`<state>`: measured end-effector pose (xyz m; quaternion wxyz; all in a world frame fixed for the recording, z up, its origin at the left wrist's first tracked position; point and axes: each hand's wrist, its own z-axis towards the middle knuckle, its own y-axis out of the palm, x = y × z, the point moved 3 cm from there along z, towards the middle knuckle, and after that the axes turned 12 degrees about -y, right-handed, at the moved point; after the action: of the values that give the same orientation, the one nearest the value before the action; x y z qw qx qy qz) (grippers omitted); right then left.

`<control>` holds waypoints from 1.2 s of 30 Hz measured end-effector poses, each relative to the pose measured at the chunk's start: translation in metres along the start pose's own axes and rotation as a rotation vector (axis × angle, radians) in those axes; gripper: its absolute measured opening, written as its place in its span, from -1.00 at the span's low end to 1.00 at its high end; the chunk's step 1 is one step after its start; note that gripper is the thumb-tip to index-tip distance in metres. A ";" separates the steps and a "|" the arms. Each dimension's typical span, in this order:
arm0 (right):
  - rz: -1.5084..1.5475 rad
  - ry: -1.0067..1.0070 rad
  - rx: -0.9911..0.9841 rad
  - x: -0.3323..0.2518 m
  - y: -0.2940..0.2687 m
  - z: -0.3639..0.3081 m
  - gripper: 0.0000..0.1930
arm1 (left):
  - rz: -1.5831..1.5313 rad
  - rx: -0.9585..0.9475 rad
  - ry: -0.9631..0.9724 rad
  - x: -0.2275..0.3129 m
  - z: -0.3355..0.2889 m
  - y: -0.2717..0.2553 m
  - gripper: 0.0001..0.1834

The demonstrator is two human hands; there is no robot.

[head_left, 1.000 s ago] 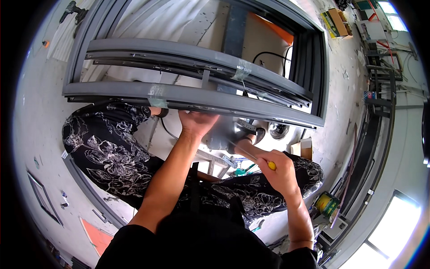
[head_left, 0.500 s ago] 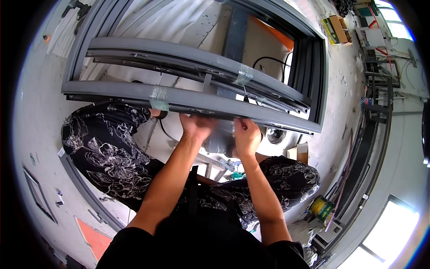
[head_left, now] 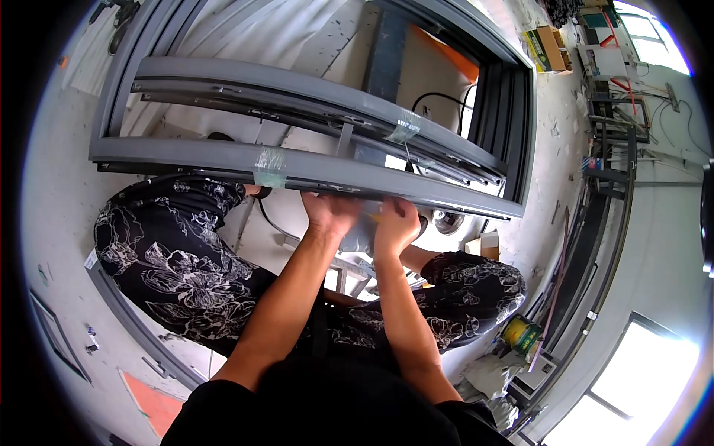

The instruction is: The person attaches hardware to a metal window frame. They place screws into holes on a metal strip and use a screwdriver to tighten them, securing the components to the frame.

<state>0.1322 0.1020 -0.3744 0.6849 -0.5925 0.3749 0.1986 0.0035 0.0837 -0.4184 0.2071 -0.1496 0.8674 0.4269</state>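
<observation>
A dark grey metal window frame point(head_left: 520, 141) spans the view in front of me, with two parallel bars across its near part. My left hand point(head_left: 331, 214) is at the underside of the nearest bar point(head_left: 201, 154), palm turned up. Its fingers curl toward the right, and the tips are blurred against the bar. Just right of it, my right hand point(head_left: 396, 223) is closed in a pinch at the same bar. A small yellowish sliver shows beside its fingers, too small to name. Clear tape point(head_left: 270, 166) wraps the near bar, and more tape point(head_left: 404, 126) the farther one.
My legs in patterned trousers point(head_left: 175, 260) spread either side under the frame. A round shiny metal object point(head_left: 448, 221) and a small open carton point(head_left: 487, 245) lie beyond my right knee. Long dark profiles point(head_left: 569, 275) lean along the right wall, near a yellow-green spool point(head_left: 522, 334).
My right hand has shifted left, closer to my left hand. A yellowish sliver now shows beside its fingers. The whole view has moved slightly; the left hand keeps its place at the bar.
</observation>
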 end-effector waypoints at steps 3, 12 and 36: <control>-0.041 -0.166 0.021 0.000 0.001 -0.010 -0.87 | -0.022 -0.040 -0.020 -0.001 0.000 0.000 -0.40; -0.274 -0.639 -0.052 -0.035 0.010 -0.019 -0.93 | 0.054 -0.093 -0.041 -0.005 -0.011 0.008 -0.50; -0.417 -0.941 -0.092 -0.037 0.014 -0.022 -0.91 | -0.002 -0.138 -0.032 -0.003 -0.004 0.000 -0.50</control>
<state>0.0923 0.0908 -0.3561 0.7778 -0.5305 -0.1090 0.3190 0.0055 0.0803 -0.4144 0.2108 -0.1577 0.8323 0.4878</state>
